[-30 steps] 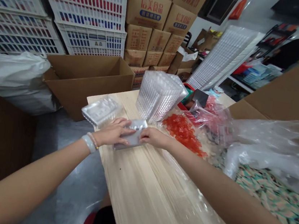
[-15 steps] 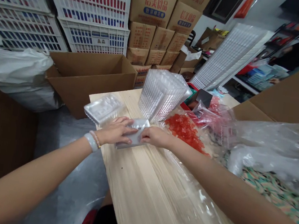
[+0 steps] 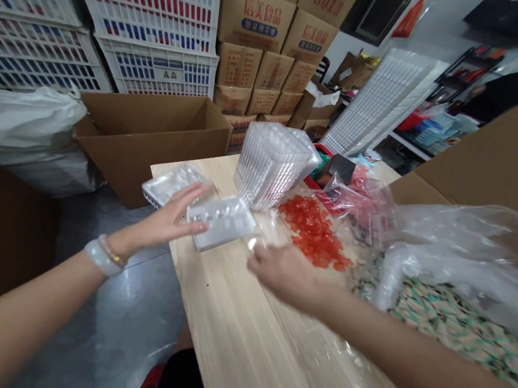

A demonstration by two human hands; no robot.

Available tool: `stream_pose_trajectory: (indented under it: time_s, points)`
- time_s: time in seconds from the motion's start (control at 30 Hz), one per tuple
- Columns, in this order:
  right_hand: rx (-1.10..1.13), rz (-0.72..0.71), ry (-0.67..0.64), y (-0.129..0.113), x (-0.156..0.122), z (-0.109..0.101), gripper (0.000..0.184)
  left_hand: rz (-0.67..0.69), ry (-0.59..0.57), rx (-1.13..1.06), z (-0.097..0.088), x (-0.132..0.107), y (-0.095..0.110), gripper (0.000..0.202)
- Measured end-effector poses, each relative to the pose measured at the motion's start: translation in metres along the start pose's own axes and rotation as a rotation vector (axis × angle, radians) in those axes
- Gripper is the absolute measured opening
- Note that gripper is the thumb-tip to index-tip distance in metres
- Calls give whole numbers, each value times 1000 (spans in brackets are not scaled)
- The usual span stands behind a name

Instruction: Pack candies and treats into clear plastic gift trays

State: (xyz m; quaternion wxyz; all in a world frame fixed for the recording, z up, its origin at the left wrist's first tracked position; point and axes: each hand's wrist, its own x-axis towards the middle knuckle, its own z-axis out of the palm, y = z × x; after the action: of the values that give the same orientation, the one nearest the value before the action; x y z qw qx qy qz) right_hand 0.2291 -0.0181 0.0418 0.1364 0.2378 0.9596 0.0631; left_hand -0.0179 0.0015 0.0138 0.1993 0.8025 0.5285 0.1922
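Left hand (image 3: 165,223) off tray (image 3: 221,223), right hand (image 3: 286,276) back

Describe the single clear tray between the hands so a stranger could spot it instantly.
On the pale wooden table, find the tall stack of clear plastic trays. Just in front of it, between the left hand and right hand, lies one clear tray. Unlike the other loose tray, behind the left hand at the table's edge, this one sits nearer the middle.

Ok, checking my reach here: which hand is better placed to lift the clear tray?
Probably the left hand: it is open, right at the edge of the clear plastic tray. The right hand sits further off, just below the red pieces.
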Motion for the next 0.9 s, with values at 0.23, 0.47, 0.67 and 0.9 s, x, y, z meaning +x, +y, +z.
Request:
stream_pose_trajectory:
  time_s: [0.23,0.47,0.67,0.9]
  points:
    - [216,35,-230,-26,-46,40,3,64,-214,194,33,22,-8,64]
    - [456,-3,98,51,75,25,9,156,-260,199,32,29,-26,59]
    - [601,-41,41,64,90,37,13,177,-243,189,35,30,-30,51]
    - [645,-42,-21,71,96,39,13,182,-242,189,35,29,-29,49]
